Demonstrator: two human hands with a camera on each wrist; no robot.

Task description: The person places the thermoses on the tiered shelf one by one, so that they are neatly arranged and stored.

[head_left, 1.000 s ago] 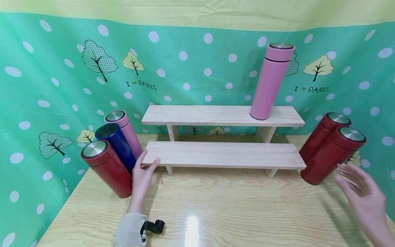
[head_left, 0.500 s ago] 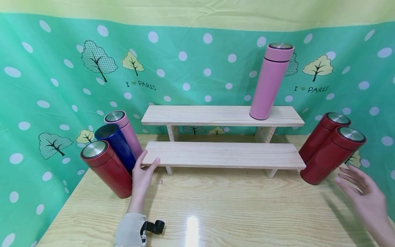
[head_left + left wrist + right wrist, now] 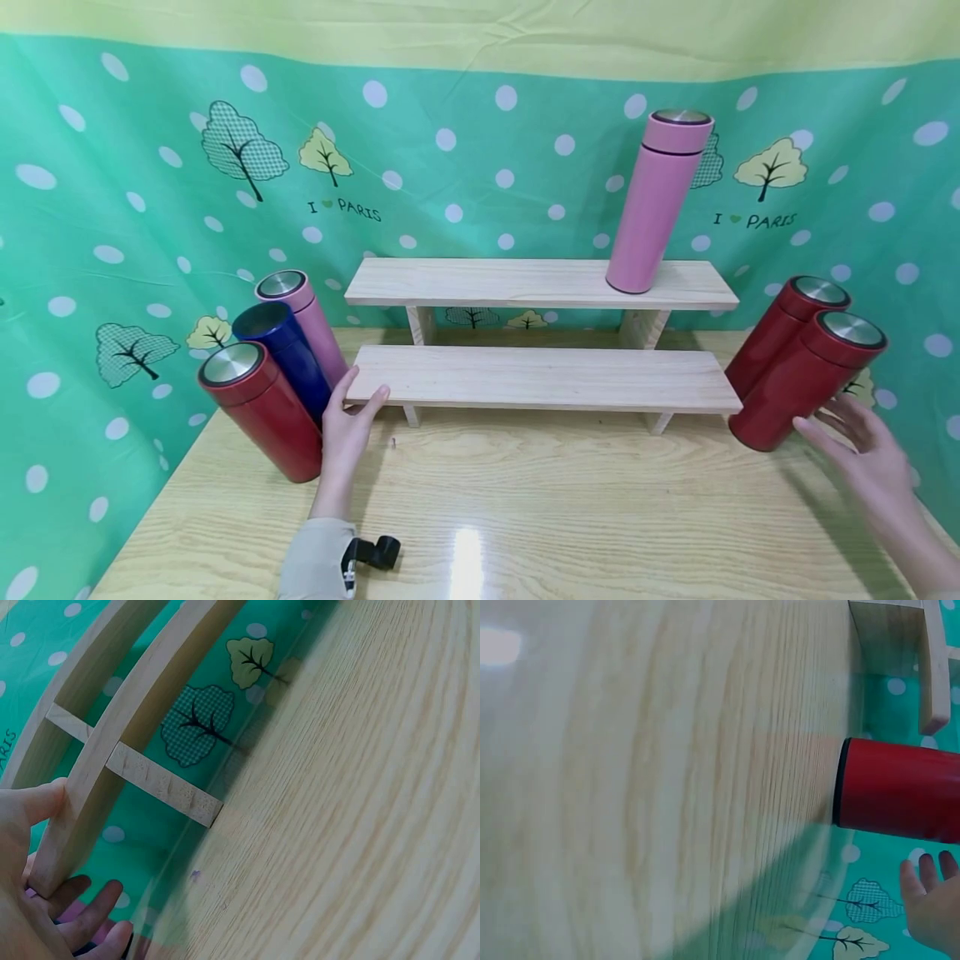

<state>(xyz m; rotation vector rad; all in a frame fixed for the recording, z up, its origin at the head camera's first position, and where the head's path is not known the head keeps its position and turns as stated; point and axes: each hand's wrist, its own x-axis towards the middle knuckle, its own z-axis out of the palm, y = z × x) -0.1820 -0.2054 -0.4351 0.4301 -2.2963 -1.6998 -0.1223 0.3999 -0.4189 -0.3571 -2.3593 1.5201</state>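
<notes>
The left hand (image 3: 348, 425), at the centre left of the head view, grips the left end of the lower wooden shelf (image 3: 540, 377), thumb on the board's upper side and fingers at the end and beneath it. A pale grey sleeve (image 3: 313, 557) covers that forearm at the bottom of the frame, with a black wrist mount (image 3: 375, 552) on it.

The right hand (image 3: 870, 454), at the lower right, is loosely spread, its thumb well apart from its gently bent fingers, and has hold of nothing. It is just beside the front red flask (image 3: 798, 387), which stands on the worktop (image 3: 570, 508) at the right end of the lower shelf; whether a fingertip touches the flask I cannot tell. A rear red flask (image 3: 768, 329) stands behind it, partly hidden.

Above centre, the upper wooden shelf (image 3: 480, 281) carries an upright pink flask (image 3: 656, 217) near its right end. At the left of the frame, three flasks stand close together on the worktop: a red one with a silver-topped lid (image 3: 231, 362) in front, a dark blue flask (image 3: 283, 346) in the middle and another pink flask (image 3: 315, 327) at the back. A green, white-dotted curtain (image 3: 480, 192) printed with trees fills the background.
</notes>
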